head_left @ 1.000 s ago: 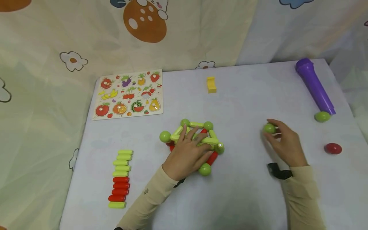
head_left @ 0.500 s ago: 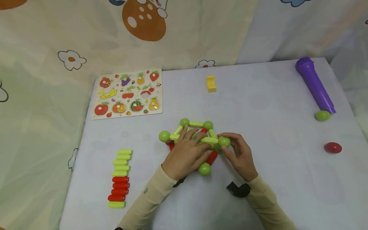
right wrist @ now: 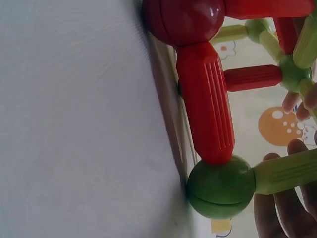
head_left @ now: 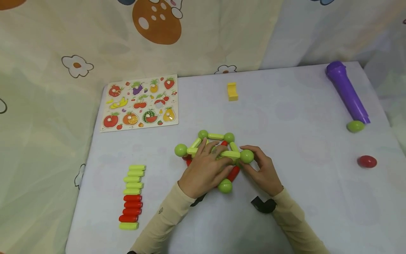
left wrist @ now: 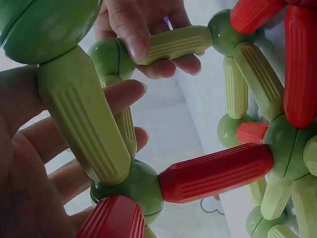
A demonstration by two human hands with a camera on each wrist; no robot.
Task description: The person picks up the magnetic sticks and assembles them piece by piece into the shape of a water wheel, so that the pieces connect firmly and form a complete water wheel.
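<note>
The big white table [head_left: 285, 211] carries a frame of green and red plastic sticks and balls [head_left: 219, 137] near its middle. The left hand [head_left: 206, 169] lies on top of the frame with its fingers spread flat. If it pushes down too hard, the sticks could pop off the balls and the frame could fall flat. The right hand [head_left: 261, 171] has its grip pinched on a green plastic ball [head_left: 246, 156] at the frame's right corner. If the ball sits crooked, it might slip off and roll away across the table.
</note>
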